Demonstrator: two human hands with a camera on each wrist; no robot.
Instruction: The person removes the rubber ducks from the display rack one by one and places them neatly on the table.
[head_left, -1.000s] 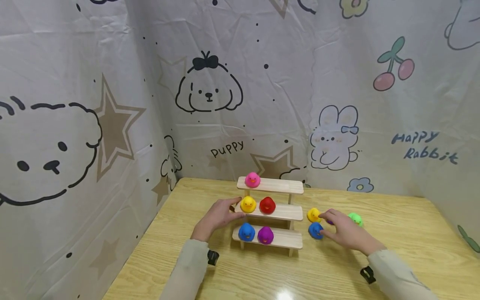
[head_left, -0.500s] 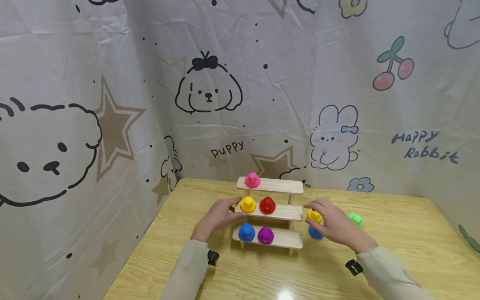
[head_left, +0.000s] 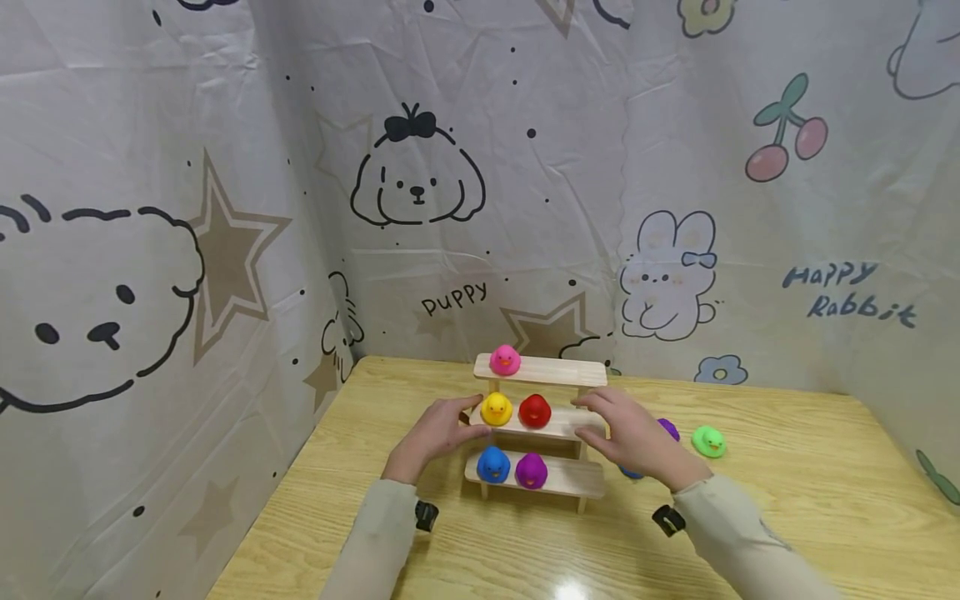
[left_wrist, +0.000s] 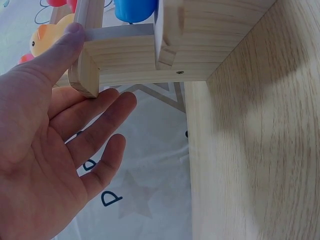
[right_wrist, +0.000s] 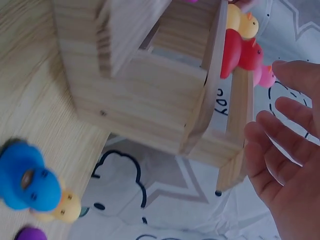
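Note:
A three-tier wooden display stand (head_left: 562,424) holds small rubber ducks. My left hand (head_left: 438,432) grips the left end of its middle tier, thumb on the front edge and fingers behind. Beside that thumb is a yellow duck (head_left: 497,410), with a red duck (head_left: 535,412) to its right. The top tier bears a pink duck (head_left: 505,360); the bottom one has a blue duck (head_left: 493,465) and a purple duck (head_left: 531,472). At the middle tier's right end, my right hand (head_left: 637,433) holds nothing, its fingers loosely bent with a gap to the thumb.
Right of the stand, on the wooden table (head_left: 795,483), are a second blue duck (right_wrist: 22,175), a yellow duck (right_wrist: 69,206), a purple duck (head_left: 668,429) and a green duck (head_left: 708,442). My right hand partly covers this group in the head view. A printed curtain (head_left: 480,250) hangs behind.
My right hand has moved left from the loose ducks on the table to the right end of the middle tier. My left hand has stayed where it was, and the ducks keep their places.

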